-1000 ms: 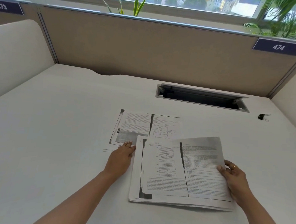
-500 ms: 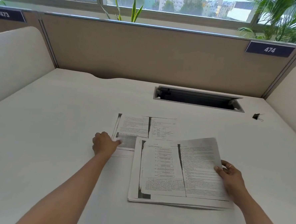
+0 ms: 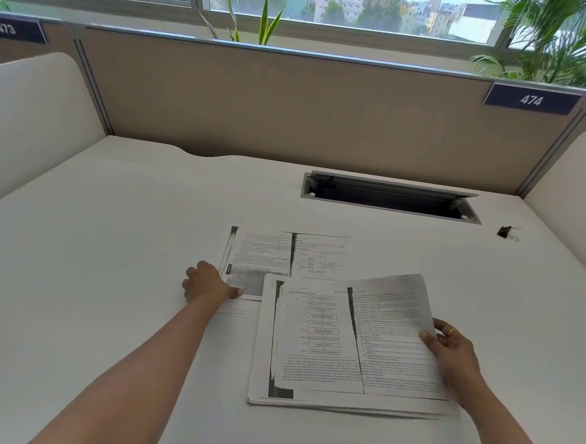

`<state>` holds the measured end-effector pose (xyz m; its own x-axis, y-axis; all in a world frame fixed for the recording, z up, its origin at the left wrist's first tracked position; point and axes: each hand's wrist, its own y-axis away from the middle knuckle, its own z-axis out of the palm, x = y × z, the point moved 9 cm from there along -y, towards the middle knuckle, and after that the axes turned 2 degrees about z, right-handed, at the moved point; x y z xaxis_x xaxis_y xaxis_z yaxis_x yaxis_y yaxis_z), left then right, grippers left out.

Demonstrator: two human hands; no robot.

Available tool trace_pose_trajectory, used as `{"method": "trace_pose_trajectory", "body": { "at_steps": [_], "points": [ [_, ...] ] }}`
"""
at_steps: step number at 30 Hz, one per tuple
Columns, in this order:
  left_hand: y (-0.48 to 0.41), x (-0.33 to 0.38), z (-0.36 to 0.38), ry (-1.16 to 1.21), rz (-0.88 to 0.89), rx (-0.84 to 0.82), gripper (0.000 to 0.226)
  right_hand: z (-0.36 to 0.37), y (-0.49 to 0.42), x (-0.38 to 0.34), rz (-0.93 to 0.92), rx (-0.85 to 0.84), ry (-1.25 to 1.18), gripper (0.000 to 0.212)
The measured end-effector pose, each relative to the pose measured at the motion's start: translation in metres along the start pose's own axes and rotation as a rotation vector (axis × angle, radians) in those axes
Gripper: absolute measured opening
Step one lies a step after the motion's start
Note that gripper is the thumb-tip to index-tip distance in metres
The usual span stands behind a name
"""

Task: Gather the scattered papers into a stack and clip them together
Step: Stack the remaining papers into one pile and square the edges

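Note:
A stack of printed papers (image 3: 346, 345) lies on the white desk in front of me, its right side lifted a little. My right hand (image 3: 455, 355) grips that right edge, thumb on top. Behind and left of the stack a loose printed sheet (image 3: 283, 252) lies flat, partly tucked under the stack. My left hand (image 3: 207, 283) pinches the sheet's near left corner with curled fingers. A small black binder clip (image 3: 506, 232) rests on the desk at the far right, away from both hands.
An open cable slot (image 3: 389, 197) is cut into the white desk (image 3: 111, 245) behind the papers. A tan partition (image 3: 291, 108) closes the back, with cream side panels (image 3: 30, 116) left and right. Plants stand at the window beyond.
My left hand moved left from the stack's edge to the loose sheet's near left corner and closed on it. The right hand keeps its hold on the stack.

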<state>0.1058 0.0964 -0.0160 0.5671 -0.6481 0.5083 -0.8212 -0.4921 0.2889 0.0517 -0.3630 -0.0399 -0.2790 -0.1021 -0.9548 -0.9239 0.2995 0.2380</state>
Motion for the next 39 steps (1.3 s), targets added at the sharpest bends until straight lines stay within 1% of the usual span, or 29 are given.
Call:
{"method": "trace_pose_trajectory", "body": {
  "at_steps": [4,8,10,12,14,16,18,21,22,24,26,28,30,32,34,35,36,37,38,39],
  "points": [
    [0.000,0.001,-0.001,0.043,-0.010,-0.003,0.094,0.001,-0.002,0.003,0.001,-0.016,0.003,0.032],
    [0.000,0.006,0.001,0.043,0.017,-0.016,0.089,0.001,-0.002,0.002,-0.004,-0.009,0.006,0.032],
    [0.001,0.006,0.000,0.000,0.024,-0.006,0.076,0.001,-0.001,0.000,-0.010,-0.014,0.010,0.032],
    [0.000,0.005,-0.002,-0.024,0.048,0.030,0.052,0.002,0.000,-0.002,-0.010,-0.023,0.019,0.030],
    [-0.001,0.005,-0.004,0.059,0.080,0.061,0.029,0.002,0.001,-0.001,-0.001,-0.029,0.024,0.028],
    [-0.003,0.007,-0.005,0.200,0.142,0.078,0.015,0.001,0.001,0.000,0.013,-0.039,0.002,0.030],
    [-0.008,0.004,-0.010,0.376,0.168,0.110,0.011,0.004,0.003,-0.003,0.023,-0.073,-0.045,0.040],
    [-0.016,-0.008,-0.022,0.633,0.120,0.177,0.015,0.002,0.004,-0.005,0.030,-0.084,-0.097,0.088],
    [-0.019,-0.013,-0.027,0.700,0.093,0.207,0.018,0.001,0.003,-0.004,0.025,-0.082,-0.116,0.095],
    [-0.021,-0.019,-0.036,0.821,0.038,0.269,0.027,0.000,0.001,-0.003,0.020,-0.094,-0.138,0.100],
    [-0.021,-0.022,-0.045,0.894,-0.001,0.335,0.035,0.001,0.001,-0.003,0.021,-0.098,-0.137,0.101],
    [-0.020,-0.022,-0.054,0.890,-0.007,0.392,0.039,0.000,0.002,-0.004,0.024,-0.099,-0.137,0.101],
    [-0.023,-0.024,-0.058,0.913,-0.020,0.417,0.038,-0.001,0.002,-0.003,0.037,-0.091,-0.136,0.103],
    [-0.023,-0.027,-0.062,0.934,-0.049,0.443,0.030,-0.003,0.001,0.000,0.061,-0.082,-0.136,0.105],
    [-0.022,-0.027,-0.061,1.016,-0.047,0.432,0.012,-0.003,0.001,0.000,0.076,-0.078,-0.151,0.104],
    [-0.020,-0.024,-0.057,1.087,-0.038,0.395,0.010,-0.003,0.002,-0.001,0.075,-0.074,-0.161,0.103],
    [-0.015,-0.019,-0.054,1.156,-0.025,0.342,0.015,-0.002,0.001,-0.001,0.077,-0.066,-0.162,0.101],
    [-0.012,-0.014,-0.050,1.216,-0.004,0.284,0.017,-0.001,0.001,-0.003,0.081,-0.058,-0.157,0.093],
    [-0.008,-0.008,-0.046,1.249,0.016,0.220,0.016,0.002,0.001,-0.003,0.094,-0.058,-0.168,0.077],
    [-0.005,-0.003,-0.039,1.252,0.025,0.149,0.013,0.003,0.001,-0.003,0.102,-0.054,-0.188,0.054]
  ]
}}
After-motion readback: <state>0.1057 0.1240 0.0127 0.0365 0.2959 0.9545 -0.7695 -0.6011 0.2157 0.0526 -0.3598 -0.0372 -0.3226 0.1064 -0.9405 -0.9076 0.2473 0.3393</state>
